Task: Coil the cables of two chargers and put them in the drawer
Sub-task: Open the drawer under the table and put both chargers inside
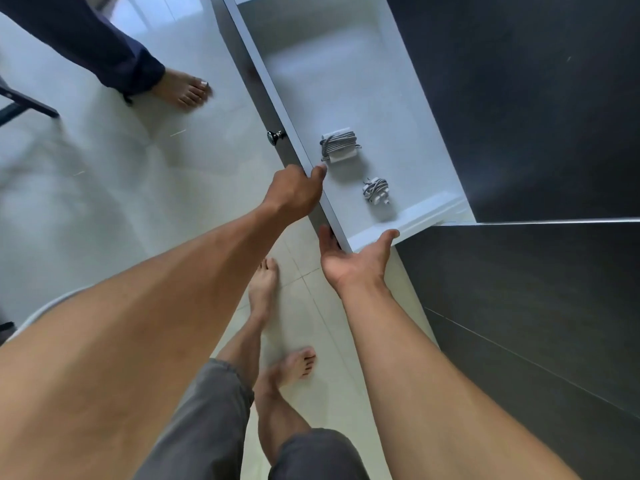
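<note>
The white drawer (346,81) stands pulled out from a dark cabinet. Two chargers lie inside it near the front. The larger charger (340,147) is a white brick with grey cable wound around it. The smaller charger (376,190) sits closer to me, its grey-white cable bundled on it. My left hand (294,192) grips the top edge of the drawer front, thumb inside the drawer. My right hand (356,259) is palm up with fingers apart, touching the drawer's near corner and holding nothing.
A round metal knob (274,136) sticks out of the drawer front. The dark cabinet top (536,98) lies to the right. Another person's bare foot (183,90) stands on the pale tiled floor at upper left. My own feet (266,289) are below the drawer.
</note>
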A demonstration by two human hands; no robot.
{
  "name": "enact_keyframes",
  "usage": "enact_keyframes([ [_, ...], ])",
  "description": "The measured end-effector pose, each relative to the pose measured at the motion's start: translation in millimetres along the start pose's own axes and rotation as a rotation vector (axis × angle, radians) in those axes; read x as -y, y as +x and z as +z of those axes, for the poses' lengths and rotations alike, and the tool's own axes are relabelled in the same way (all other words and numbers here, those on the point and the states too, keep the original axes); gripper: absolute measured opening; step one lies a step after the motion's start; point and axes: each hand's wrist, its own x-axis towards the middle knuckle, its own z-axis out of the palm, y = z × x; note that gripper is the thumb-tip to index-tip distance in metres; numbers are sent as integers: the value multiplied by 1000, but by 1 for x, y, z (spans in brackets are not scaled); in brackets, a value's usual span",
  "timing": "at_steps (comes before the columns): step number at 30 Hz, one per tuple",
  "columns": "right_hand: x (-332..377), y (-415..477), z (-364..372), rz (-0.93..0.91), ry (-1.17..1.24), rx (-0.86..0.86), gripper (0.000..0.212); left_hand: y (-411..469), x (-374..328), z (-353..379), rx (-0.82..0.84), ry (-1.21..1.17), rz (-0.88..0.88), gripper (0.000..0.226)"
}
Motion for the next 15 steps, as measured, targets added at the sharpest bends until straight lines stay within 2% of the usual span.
enact_keyframes([
  [5,28,6,4,-20,13,24,82,8,-20,13,68,-239,-36,49],
  [10,51,10,6,-36,12,63,98,13,-45,24,150,-391,-67,44],
  [15,69,10,14,-88,53,59,101,24,-69,29,188,-526,-119,47],
])
